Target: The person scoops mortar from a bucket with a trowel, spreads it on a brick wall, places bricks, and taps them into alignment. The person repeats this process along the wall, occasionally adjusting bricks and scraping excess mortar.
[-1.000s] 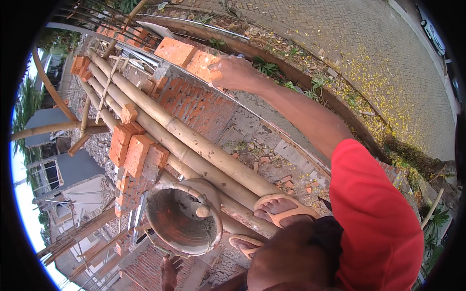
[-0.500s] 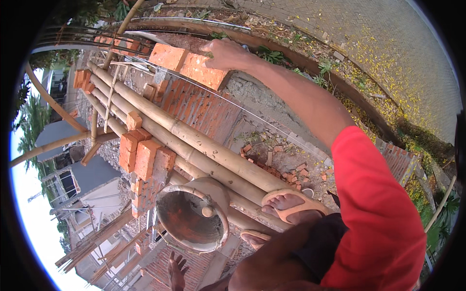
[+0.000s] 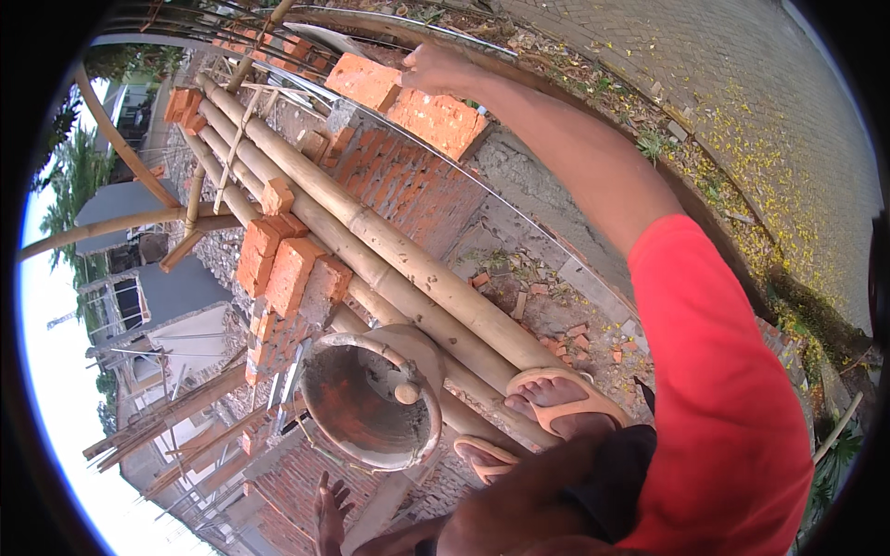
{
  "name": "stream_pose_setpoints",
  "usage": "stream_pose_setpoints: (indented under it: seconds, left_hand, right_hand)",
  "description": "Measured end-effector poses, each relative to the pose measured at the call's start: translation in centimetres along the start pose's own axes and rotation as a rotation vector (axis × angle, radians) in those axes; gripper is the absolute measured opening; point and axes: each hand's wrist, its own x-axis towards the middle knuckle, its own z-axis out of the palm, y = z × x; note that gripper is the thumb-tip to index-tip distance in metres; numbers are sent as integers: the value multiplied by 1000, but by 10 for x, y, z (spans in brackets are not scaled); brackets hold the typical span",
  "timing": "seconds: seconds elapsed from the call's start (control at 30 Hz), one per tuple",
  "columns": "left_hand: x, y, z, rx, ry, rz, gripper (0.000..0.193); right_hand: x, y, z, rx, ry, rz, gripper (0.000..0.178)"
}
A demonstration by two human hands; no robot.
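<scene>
Right hand [image 3: 439, 69] at the bricks [image 3: 439, 120], grip hard to tell; left hand [image 3: 329, 515] spread, empty. Even pressure, clear of the string [image 3: 506, 201], seems best.

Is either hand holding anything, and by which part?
The left hand holds nothing. The right hand is at two orange bricks; whether it grips either can't be told.

The right hand [image 3: 438, 70] has been moved along the near brick [image 3: 438, 120] toward the far brick [image 3: 362, 82]. The opposite end is now bared.
</scene>
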Motion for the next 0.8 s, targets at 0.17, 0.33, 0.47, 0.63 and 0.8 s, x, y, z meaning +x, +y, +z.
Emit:
stream_pose_setpoints:
  seconds: [0.17, 0.33, 0.47, 0.63, 0.8]
  left_hand:
    - [-8, -15, -3, -48, 4, -23, 75]
    - [-14, -36, -6, -34, -17, -93, 73]
    - [-11, -36, -10, -47, -20, -108, 73]
    - [-6, -21, -5, -38, -34, -69, 72]
    - [-2, -5, 2, -28, -56, -49, 72]
  right_hand:
    - [32, 8, 34, 41, 156, 96, 42]
    - [28, 20, 28, 112, 43, 18, 38]
    - [32, 16, 25, 95, 29, 62, 38]
    - [39, 11, 31, 23, 162, 89, 32]
    - [23, 11, 21, 134, 40, 127, 38]
